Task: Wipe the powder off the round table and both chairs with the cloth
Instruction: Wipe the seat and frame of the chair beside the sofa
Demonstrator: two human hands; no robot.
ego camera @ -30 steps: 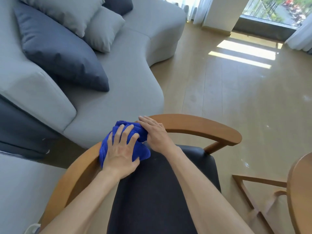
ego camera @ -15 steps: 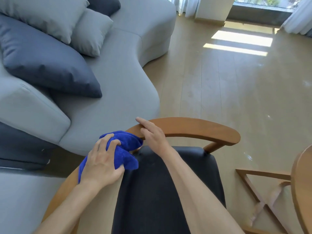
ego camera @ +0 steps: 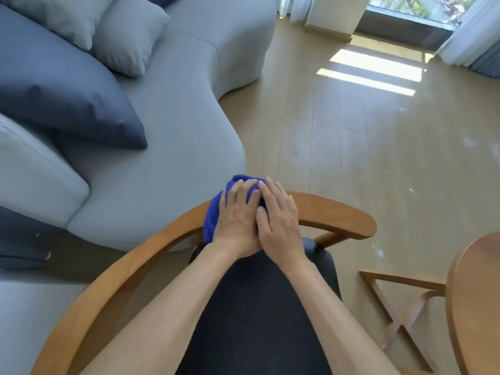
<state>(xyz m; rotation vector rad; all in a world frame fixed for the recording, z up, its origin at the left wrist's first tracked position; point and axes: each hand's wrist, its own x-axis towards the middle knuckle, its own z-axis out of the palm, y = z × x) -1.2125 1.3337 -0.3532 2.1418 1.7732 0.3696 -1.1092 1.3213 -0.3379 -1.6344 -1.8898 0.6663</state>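
A wooden chair point(ego camera: 338, 215) with a curved backrest rail and a dark seat cushion point(ego camera: 259, 315) stands right in front of me. A bunched blue cloth point(ego camera: 212, 215) lies on the top of the rail. My left hand point(ego camera: 238, 215) presses down on the cloth with fingers spread over it. My right hand point(ego camera: 280, 217) rests beside it, fingers overlapping the cloth and the rail. Most of the cloth is hidden under both hands. The round wooden table point(ego camera: 476, 301) shows only its edge at the lower right.
A grey curved sofa point(ego camera: 167, 136) with dark and light cushions fills the left side, close behind the chair. The table's wooden cross-legs point(ego camera: 392, 307) stand at the right. Wood floor point(ego camera: 365, 136) with faint white powder marks stretches toward a curtained window.
My left hand has slid the cloth along the rail from the left side up to its top middle. My right hand has come over the cloth beside the left.
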